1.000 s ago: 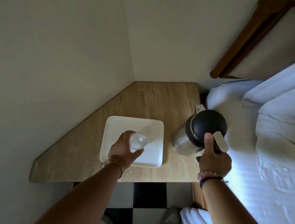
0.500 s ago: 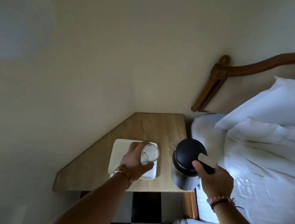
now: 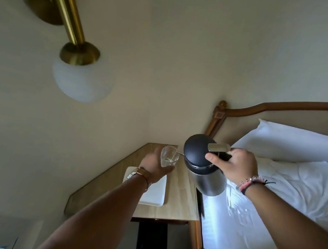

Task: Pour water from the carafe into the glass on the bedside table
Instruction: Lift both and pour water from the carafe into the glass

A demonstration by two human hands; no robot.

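My left hand (image 3: 155, 165) holds a small clear glass (image 3: 169, 156) in the air above the wooden bedside table (image 3: 179, 199), mouth up and tilted a little. My right hand (image 3: 234, 166) grips the handle of a steel carafe (image 3: 208, 166) with a black domed lid, lifted off the table. The carafe's thin spout touches or nearly touches the glass rim. A little liquid seems to sit in the glass bottom. No stream is clearly visible.
A white square plate (image 3: 156, 193) lies on the table under my left wrist. A brass wall lamp with a white globe (image 3: 78, 77) hangs at upper left. The bed with white pillows (image 3: 288, 175) and a wooden headboard (image 3: 221, 118) is right of the table.
Both hands have risen: the glass left the plate and the carafe left the table. They now meet above the table's far end. The view has tilted up, showing the lamp.
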